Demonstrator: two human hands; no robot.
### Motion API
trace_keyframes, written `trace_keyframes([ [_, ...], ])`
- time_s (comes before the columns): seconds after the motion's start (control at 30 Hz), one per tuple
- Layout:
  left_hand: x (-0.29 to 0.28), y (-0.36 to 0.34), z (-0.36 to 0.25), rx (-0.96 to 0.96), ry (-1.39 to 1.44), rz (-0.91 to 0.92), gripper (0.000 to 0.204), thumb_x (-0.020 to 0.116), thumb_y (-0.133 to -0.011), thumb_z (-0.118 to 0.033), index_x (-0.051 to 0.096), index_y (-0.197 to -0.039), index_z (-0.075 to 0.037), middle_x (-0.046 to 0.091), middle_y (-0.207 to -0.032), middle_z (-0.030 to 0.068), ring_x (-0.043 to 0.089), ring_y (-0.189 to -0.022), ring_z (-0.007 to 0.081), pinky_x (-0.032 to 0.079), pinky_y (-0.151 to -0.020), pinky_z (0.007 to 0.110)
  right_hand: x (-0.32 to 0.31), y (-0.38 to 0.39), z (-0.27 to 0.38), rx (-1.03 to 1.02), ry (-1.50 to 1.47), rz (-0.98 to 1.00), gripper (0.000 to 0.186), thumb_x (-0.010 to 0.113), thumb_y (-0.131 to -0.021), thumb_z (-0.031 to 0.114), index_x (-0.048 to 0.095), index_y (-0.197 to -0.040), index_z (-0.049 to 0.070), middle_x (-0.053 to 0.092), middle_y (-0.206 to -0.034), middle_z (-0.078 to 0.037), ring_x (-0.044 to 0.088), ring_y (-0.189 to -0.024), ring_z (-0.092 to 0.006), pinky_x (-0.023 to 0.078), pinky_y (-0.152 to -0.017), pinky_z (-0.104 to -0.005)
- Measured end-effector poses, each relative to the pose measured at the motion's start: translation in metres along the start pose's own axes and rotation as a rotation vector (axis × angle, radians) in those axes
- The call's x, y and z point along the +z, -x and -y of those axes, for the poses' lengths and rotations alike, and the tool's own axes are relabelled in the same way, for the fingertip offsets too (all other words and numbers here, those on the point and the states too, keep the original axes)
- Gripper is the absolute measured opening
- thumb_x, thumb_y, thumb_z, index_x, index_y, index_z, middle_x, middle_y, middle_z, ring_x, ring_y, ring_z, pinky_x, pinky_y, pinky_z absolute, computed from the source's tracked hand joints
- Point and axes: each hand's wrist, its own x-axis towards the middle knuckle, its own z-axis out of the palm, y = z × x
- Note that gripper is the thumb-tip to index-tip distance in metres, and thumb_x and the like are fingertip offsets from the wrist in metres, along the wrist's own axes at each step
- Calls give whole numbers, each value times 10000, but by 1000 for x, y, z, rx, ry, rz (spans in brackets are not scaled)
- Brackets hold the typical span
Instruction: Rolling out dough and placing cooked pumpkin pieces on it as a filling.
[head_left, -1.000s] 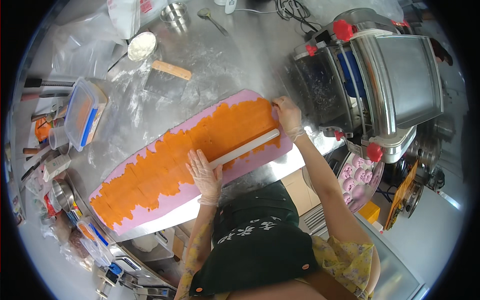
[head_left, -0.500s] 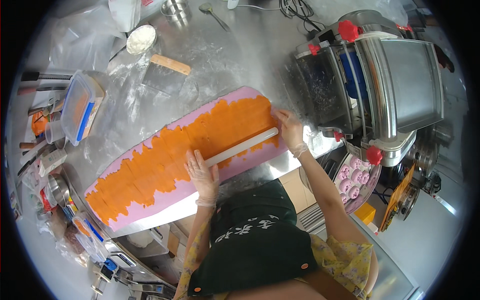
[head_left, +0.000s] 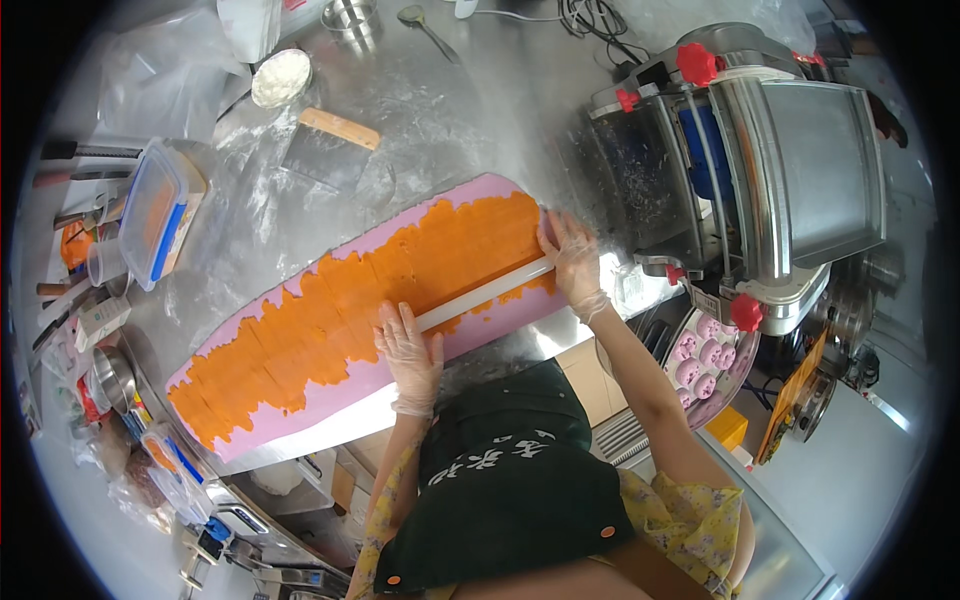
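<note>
A long pink dough sheet (head_left: pixel 470 338) lies slantwise on the metal table, most of it covered by a ragged-edged orange dough layer (head_left: pixel 330 310). A white rolling pin (head_left: pixel 487 293) rests across the near right part of both layers. My left hand (head_left: pixel 408 358), in a clear glove, lies at the pin's left end with its fingers stretched forward. At the other end, my gloved right hand (head_left: pixel 574 262) is laid over the pin, fingers extended and slightly apart. The palms hide the pin's two ends.
Beyond the dough lie a wooden-handled scraper (head_left: pixel 340 129) and a bowl of white flour (head_left: pixel 282 79). A dough sheeter machine (head_left: pixel 770 180) stands at right, above a tray of pink shaped pieces (head_left: pixel 722 392). A lidded plastic box (head_left: pixel 165 215) sits at left.
My right hand has turned from gripping at the dough's right edge to lying flatter over the pin's end, fingers more spread. My left hand and the pin have barely shifted.
</note>
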Motion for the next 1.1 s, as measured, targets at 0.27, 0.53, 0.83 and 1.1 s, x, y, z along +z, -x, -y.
trace_keyframes([
  [0.27, 13, -5, 16, 128, -129, -46, 592, 699, -788, -154, 517, -1350, -113, 497, -1256, 66, 484, -1135, 275, 376, -941, 478, -4, 14, 34, -133, -499, 10, 477, 594, -774, 53, 611, -1250, 95, 581, -1188, -102, 550, -1097, -313, 436, -943, -455],
  [0.53, -14, -45, 9, 183, -225, 0, 471, 605, -827, -104, 578, -1297, -122, 538, -1082, 23, 511, -1024, 233, 432, -806, 413, -13, -20, 34, -329, -305, 11, 500, 612, -772, 49, 585, -1270, 87, 570, -1119, -78, 549, -1055, -277, 446, -918, -423],
  [0.83, -14, -152, 3, 101, -239, 110, 921, 625, -844, -506, 259, -1485, 44, 241, -1570, 203, 191, -1471, 338, 157, -1180, 515, 11, -98, 37, -103, -65, 224, 749, 656, -824, 415, 393, -1459, 116, 376, -1515, -78, 305, -1414, -324, 252, -1141, -526],
  [1.1, -3, -136, -10, 150, -143, 69, 1010, 515, -824, -669, 293, -1466, 78, 235, -1545, 287, 162, -1461, 422, 140, -1167, 564, 39, -111, 23, -299, -195, 162, 559, 711, -791, 163, 547, -1323, 112, 604, -1160, -101, 555, -1033, -295, 428, -920, -431],
])
